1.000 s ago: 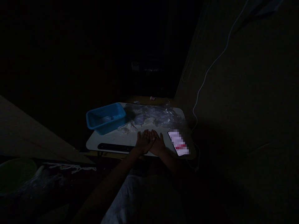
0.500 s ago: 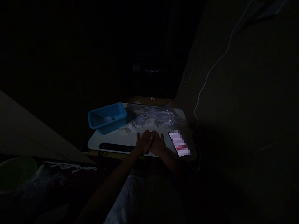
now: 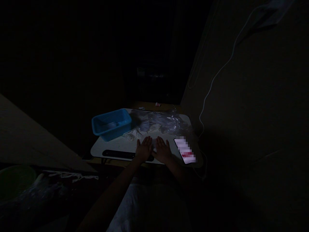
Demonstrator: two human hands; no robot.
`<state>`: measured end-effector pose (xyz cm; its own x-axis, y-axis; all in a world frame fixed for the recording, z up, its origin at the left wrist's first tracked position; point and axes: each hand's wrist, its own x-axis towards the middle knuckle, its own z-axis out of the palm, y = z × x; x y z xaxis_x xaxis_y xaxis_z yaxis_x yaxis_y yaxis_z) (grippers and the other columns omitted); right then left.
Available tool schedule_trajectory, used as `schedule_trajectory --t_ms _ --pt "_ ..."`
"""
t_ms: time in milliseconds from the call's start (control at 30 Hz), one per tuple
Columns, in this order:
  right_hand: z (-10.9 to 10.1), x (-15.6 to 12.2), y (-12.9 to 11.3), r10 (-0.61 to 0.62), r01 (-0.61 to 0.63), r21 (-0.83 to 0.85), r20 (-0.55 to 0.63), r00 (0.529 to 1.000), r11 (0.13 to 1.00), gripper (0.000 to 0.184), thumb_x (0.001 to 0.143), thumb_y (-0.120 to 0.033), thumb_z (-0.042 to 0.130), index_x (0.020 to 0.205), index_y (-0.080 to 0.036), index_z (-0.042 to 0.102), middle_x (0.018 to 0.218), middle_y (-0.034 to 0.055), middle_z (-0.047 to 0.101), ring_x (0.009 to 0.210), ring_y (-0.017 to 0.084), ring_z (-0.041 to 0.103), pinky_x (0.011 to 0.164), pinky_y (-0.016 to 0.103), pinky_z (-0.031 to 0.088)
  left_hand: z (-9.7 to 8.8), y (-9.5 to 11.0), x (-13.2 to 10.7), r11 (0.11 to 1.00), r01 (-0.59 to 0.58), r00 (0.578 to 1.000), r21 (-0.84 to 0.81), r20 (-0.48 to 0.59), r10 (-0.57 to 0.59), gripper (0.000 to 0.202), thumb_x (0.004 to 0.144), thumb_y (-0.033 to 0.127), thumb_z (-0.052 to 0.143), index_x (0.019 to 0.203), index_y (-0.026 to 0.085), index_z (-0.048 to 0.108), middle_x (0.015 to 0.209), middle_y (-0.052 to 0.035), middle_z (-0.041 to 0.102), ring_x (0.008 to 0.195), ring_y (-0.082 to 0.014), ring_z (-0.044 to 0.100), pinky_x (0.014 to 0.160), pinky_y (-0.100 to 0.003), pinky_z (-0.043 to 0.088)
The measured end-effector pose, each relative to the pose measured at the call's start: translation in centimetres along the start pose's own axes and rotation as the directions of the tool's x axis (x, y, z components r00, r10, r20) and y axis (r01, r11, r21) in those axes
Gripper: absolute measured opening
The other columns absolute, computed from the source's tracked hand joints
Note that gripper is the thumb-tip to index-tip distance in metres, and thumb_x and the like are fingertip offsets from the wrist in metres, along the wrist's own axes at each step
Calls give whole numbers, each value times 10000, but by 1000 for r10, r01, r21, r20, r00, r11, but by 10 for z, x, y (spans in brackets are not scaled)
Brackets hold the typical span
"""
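Note:
The room is very dark. My left hand (image 3: pixel 144 149) and my right hand (image 3: pixel 163 150) lie flat, palms down, side by side on a small white table (image 3: pixel 113 146). Both hands are empty, with fingers stretched out, and a narrow gap separates them. A lit phone (image 3: pixel 185 150) lies just right of my right hand. Crumpled white cloth (image 3: pixel 131 134) sits just beyond my left hand's fingertips.
A blue plastic tub (image 3: pixel 111 123) stands at the table's back left. Clear plastic bags (image 3: pixel 161 120) are piled across the back. A white cable (image 3: pixel 212 83) hangs down the wall on the right. A green basket (image 3: pixel 14 178) and a white cord (image 3: pixel 72 175) lie at lower left.
My hands were touching side by side; they have slid apart and a little toward me, staying flat on the table.

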<state>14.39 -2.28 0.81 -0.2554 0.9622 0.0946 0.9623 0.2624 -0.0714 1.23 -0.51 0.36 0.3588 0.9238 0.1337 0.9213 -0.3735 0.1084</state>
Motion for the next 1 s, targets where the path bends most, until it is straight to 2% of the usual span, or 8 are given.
schedule_trajectory --t_ms 300,400,500,600,700,800,900,1000 --pt "0 1 2 -4 4 11 35 999 1000 714 804 -538 254 1336 -64 215 1410 144 158 1304 222 86 1023 462 53 2 -8 -2 998 22 1000 57 -6 -21 483 863 276 181 1334 191 242 1400 -53 229 1284 -212 201 975 -550 186" --pt "-6 4 3 -7 5 32 67 998 999 717 790 -554 285 1327 -80 246 1404 144 189 1297 231 124 1014 473 105 2 -6 -2 998 26 1000 63 4 -26 485 863 277 172 1333 182 245 1399 -55 232 1281 -213 209 970 -552 194" --pt "-18 12 8 -15 7 81 106 994 997 668 763 -558 364 1277 -131 360 1370 127 295 1262 236 236 994 423 208 3 -6 -1 998 20 1000 66 -5 -20 490 861 277 173 1333 165 243 1399 -62 229 1279 -216 210 965 -557 197" --pt "-28 28 17 -25 1 187 130 991 982 482 763 -463 445 1170 -210 495 1255 65 475 1149 194 418 946 301 306 4 -6 -1 998 16 1000 60 -8 -16 492 861 280 175 1331 155 249 1402 -65 220 1280 -219 205 962 -561 196" --pt "-30 46 26 41 -73 313 108 993 947 504 717 -304 543 1202 -190 464 1196 63 528 1083 186 480 910 263 347 5 -6 -1 999 20 1000 48 -14 -20 491 865 288 170 1330 152 248 1400 -68 227 1280 -222 204 964 -565 188" --pt "-24 60 31 78 -145 399 180 981 906 508 680 -204 584 1177 -166 488 1078 71 599 928 173 568 781 238 425 7 -6 -1 999 17 1000 43 -19 -16 489 865 289 179 1330 153 248 1397 -70 239 1279 -227 205 966 -567 178" --pt "-20 71 34 57 -154 424 234 971 892 435 658 -141 597 1091 -142 555 945 58 646 799 148 594 668 204 441 9 -6 -1 999 16 1000 35 -22 -15 486 861 280 193 1328 157 253 1397 -70 240 1279 -227 204 969 -565 172" --pt "-18 81 37 25 -157 442 291 956 883 274 608 -123 629 881 -135 652 780 23 664 710 137 586 595 185 425 10 -5 -2 1000 14 999 24 -32 -13 490 860 280 196 1330 150 248 1399 -79 232 1280 -229 199 967 -569 167"
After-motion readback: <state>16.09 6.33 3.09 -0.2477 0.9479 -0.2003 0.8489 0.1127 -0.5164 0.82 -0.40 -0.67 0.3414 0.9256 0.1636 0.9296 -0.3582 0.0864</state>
